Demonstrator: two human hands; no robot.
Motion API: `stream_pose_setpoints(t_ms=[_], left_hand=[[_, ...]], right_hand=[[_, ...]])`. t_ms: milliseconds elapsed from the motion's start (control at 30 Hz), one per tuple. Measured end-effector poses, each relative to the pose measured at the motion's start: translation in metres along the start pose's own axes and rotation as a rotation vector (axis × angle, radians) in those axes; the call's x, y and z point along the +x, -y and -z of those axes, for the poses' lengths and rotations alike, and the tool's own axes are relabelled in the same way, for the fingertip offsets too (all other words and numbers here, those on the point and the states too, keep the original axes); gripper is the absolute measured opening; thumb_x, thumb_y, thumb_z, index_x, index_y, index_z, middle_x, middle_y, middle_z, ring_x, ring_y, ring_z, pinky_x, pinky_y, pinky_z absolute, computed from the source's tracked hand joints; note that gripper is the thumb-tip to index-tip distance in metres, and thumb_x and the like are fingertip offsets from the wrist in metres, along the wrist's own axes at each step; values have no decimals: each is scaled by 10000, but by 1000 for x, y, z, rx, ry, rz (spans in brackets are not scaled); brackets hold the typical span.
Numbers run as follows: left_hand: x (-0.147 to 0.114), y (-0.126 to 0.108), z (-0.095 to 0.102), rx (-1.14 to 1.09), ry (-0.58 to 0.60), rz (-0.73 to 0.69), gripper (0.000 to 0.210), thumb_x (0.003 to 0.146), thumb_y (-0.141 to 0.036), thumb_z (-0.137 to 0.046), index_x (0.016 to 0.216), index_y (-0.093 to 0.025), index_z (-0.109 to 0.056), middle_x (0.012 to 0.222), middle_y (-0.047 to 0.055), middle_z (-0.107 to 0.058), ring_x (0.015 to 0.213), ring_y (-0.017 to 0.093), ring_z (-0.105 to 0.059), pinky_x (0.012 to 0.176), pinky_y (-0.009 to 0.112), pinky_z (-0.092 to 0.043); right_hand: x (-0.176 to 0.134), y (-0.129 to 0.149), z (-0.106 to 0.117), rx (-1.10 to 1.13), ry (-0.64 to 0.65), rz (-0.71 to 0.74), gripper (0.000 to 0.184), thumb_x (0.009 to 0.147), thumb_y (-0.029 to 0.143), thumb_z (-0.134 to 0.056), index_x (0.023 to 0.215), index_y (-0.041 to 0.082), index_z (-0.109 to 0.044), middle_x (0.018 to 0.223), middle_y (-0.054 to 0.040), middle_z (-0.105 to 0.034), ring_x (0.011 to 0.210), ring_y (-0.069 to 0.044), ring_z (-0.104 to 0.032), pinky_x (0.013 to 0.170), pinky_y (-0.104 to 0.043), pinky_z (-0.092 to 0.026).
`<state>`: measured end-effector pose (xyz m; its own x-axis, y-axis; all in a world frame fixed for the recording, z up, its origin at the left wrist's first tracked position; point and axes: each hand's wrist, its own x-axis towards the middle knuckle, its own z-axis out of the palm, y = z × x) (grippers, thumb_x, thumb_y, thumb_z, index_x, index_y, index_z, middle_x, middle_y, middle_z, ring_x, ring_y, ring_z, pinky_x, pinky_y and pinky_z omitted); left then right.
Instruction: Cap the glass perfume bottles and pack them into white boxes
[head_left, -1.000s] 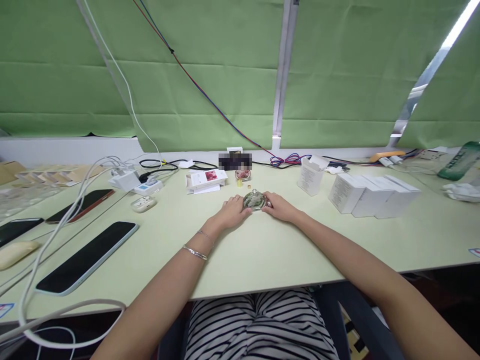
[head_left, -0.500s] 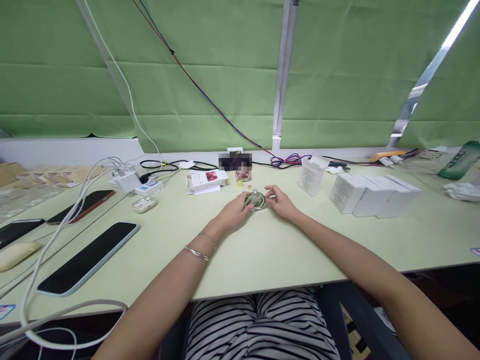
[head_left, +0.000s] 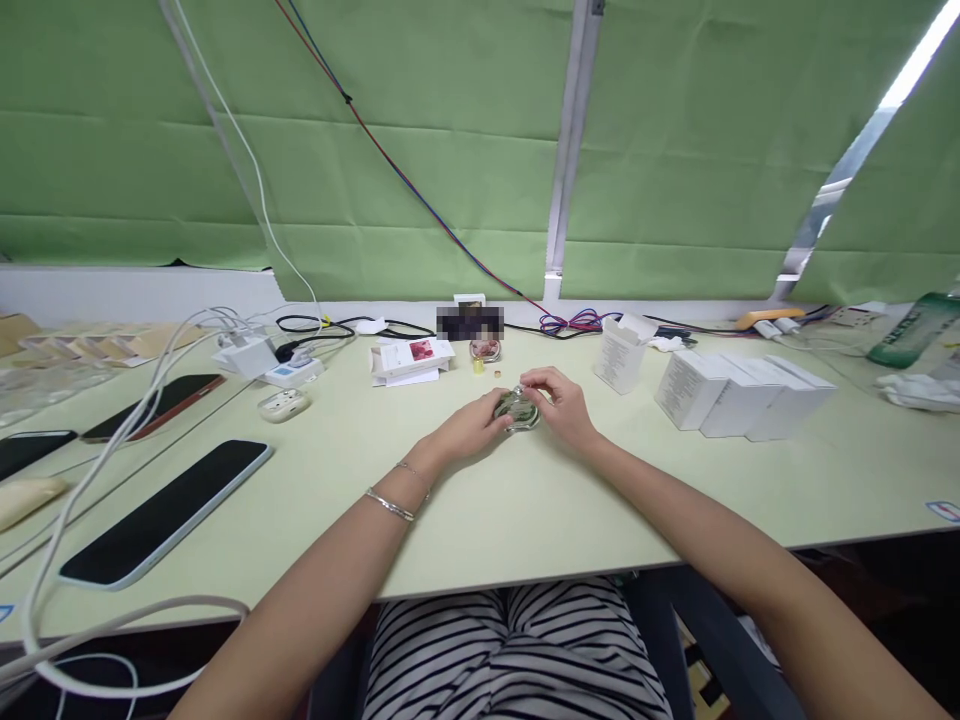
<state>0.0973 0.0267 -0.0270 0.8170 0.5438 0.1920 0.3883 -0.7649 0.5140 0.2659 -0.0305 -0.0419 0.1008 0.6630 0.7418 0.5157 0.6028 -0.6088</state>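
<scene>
A clear, rounded glass perfume bottle stands on the table in front of me, its silvery neck pointing up and away. My left hand grips it round the left side, thumb on the near face. At the neck, the fingers of my right hand are pinched together; whether a small part is between them is hidden. Just beyond the bottle are a tiny gold-coloured ring and a small yellow cap. A second, pinkish bottle stands behind these.
An opened white carton lies back left. On the right stand an open white box and several closed white boxes. Phones, including a large one, an earphone case and a looping white cable occupy the left. A green bottle leans far right.
My right hand has moved from beside the bottle up to its neck and closed there. The bottle has shifted slightly right and nearer, with my left hand still around it.
</scene>
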Motion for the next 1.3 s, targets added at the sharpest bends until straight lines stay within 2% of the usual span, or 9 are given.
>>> stream_pose_setpoints(t_ms=[133, 300, 667, 1100, 1300], left_hand=[[0, -1, 0, 5, 4, 6, 376, 853, -412, -366, 1131, -168, -438, 1049, 84, -585, 886, 224, -554, 752, 324, -428], [-1, -4, 1, 18, 17, 6, 410, 852, -410, -369, 1189, -179, -408, 1021, 77, -593, 832, 213, -557, 715, 320, -423], [0, -3, 1, 0, 15, 1, 387, 838, -415, -384, 1142, -183, -442, 994, 73, -594, 806, 209, -550, 694, 317, -416], [-1, -3, 0, 44, -3, -25, 388, 845, -430, -369, 1123, -174, -456, 827, 45, -592, 662, 179, -520, 594, 288, -376], [-1, -1, 0, 45, 4, -20, 385, 850, -438, -364, 1119, -177, -452, 849, 49, -591, 677, 181, -521, 595, 286, -374]], right_hand=[[1, -2, 2, 10, -67, -20, 120, 806, 277, -508, 877, 211, -580, 918, -50, -601, 882, -165, -579, 807, -342, -496], [1, -1, 1, -16, 48, 15, 89, 798, 248, -515, 830, 201, -584, 893, -43, -609, 878, -161, -584, 805, -332, -497], [3, -1, 2, -12, 11, -50, 157, 805, 281, -499, 889, 212, -612, 900, -34, -630, 852, -157, -597, 783, -322, -505], [5, -4, 7, -115, 144, 14, 167, 818, 250, -485, 945, 203, -583, 899, -38, -621, 787, -146, -592, 764, -323, -489], [7, -2, 9, -102, 168, 43, 144, 807, 239, -502, 905, 193, -598, 950, -54, -642, 859, -160, -602, 758, -319, -491]])
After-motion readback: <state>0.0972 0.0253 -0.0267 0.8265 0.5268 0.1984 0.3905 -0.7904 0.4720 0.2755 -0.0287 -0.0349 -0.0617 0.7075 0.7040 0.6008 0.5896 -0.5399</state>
